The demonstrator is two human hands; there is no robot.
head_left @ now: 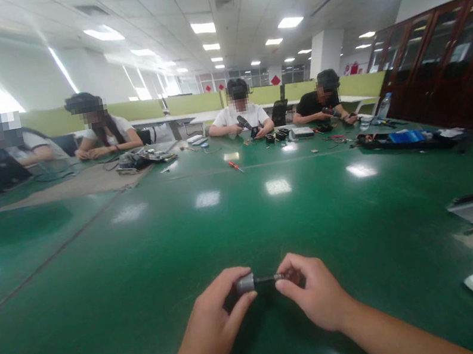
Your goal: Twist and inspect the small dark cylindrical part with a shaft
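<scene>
Over the green table [245, 227], the left hand [208, 320] pinches a grey cylinder [246, 285] and the right hand [323, 292] a dark shaft [264, 280], which a skewed pull could bend.

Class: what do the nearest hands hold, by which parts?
A grey cylinder with a thin dark shaft: left hand pinches the cylinder, right hand the shaft's opposite end.

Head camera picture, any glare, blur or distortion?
Head view: ceiling lights glare off the green table in pale patches; head view: the dark cabinet looks slanted and stretched; head view: the grey-and-dark part between left hand and right hand looks slightly soft.
</scene>
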